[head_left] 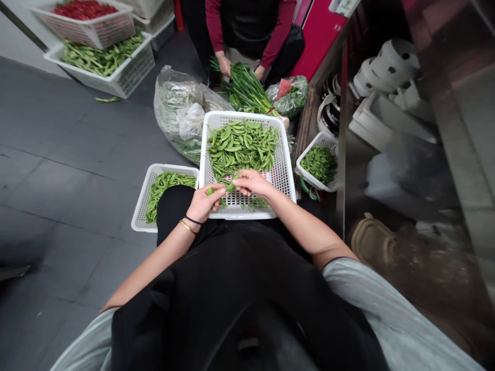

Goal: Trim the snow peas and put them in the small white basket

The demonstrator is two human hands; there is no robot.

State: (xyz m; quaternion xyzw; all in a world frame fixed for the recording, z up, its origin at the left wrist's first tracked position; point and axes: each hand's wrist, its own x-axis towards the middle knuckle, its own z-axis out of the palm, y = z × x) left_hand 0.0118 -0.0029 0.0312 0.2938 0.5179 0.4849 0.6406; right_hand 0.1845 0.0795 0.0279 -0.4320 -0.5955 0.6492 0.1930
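Note:
A white plastic basket (288, 178) rests across my lap, its far part heaped with green pea pods (243, 144). Over the near half of the basket, my left hand (204, 201) pinches a pea pod, with green showing at the thumb and fingertips. My right hand (251, 183) meets it from the right, fingers closed on the same small green pod (229, 185). Loose green trimmings (258, 202) lie on the basket floor below my right hand. To my left, a second white basket (139, 214) holds more pods.
Across from me a person (247, 31) grips a bundle of long green stalks (247, 87). A clear bag of greens (180, 108) lies at the left of it. Stacked vegetable baskets (127, 77) stand far left. A small basket of leaves (309, 172) sits right, beside a metal shelf.

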